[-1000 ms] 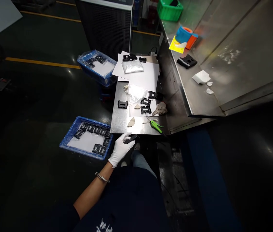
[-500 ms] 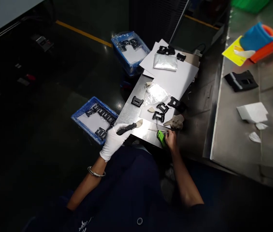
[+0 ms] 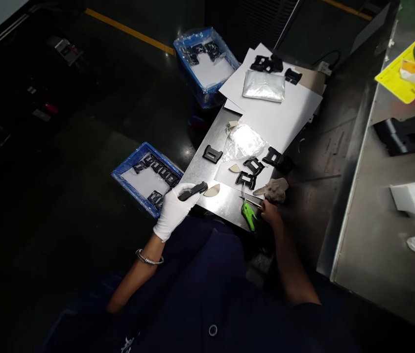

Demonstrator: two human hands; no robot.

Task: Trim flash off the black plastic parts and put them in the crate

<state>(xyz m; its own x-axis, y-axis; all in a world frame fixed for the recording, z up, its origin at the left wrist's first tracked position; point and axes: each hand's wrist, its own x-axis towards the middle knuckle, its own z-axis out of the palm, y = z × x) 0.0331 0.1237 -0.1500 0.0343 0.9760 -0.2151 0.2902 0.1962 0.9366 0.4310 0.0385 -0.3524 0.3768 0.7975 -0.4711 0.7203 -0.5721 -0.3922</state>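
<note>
My left hand (image 3: 175,210), in a white glove, is closed around a black plastic part (image 3: 193,191) near the table's left front corner. Just right of that part, a pale pointed piece (image 3: 212,190) lies on the metal table. My bare right hand (image 3: 270,213) grips a thin metal tool (image 3: 252,201) low over the table's front edge. Beside it rests a green-handled tool (image 3: 249,215), its metal shaft reaching to a black frame-like part (image 3: 246,180). A grey-brown lump (image 3: 275,189) sits right behind my right hand.
Blue trays with black parts stand at the left (image 3: 122,182) and farther back (image 3: 197,81). White sheets (image 3: 266,117) carry a clear bag (image 3: 264,86) and more black parts. A metal bench (image 3: 376,235) runs along the right.
The view has shifted, so the bench things appear farther right. The pale piece, earlier touching the tip of the black part in my left hand, now lies apart from it on the table.
</note>
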